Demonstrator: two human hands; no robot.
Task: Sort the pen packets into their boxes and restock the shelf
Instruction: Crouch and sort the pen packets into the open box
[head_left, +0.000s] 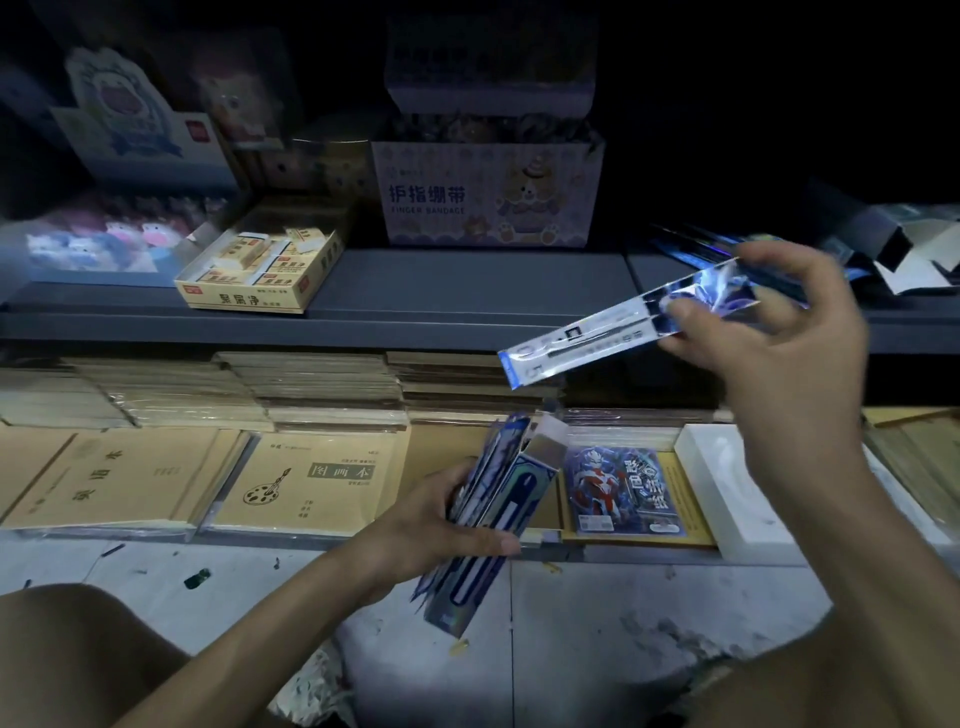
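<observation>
Pen packet (613, 338) pinched in right hand (779, 358) grip before the shelf (467, 283), face up, likely for reading; left hand (431, 525) grip wraps the open pen box (530, 488), mouth raised to receive it.

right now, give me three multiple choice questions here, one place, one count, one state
1. Where does the eraser box sit?
A) on the grey shelf, left of the finger bandage box
B) on the floor
C) in a hand

2. How many pen packets does the right hand hold?
A) none
B) one
C) four

3. What is the left hand doing?
A) lying flat, empty
B) pointing at the shelf
C) gripping a bundle of packets

1 A: it stands on the shelf beside that box.
2 B: a single packet is pinched in its fingers.
3 C: its fingers curl round the bundle.
</observation>
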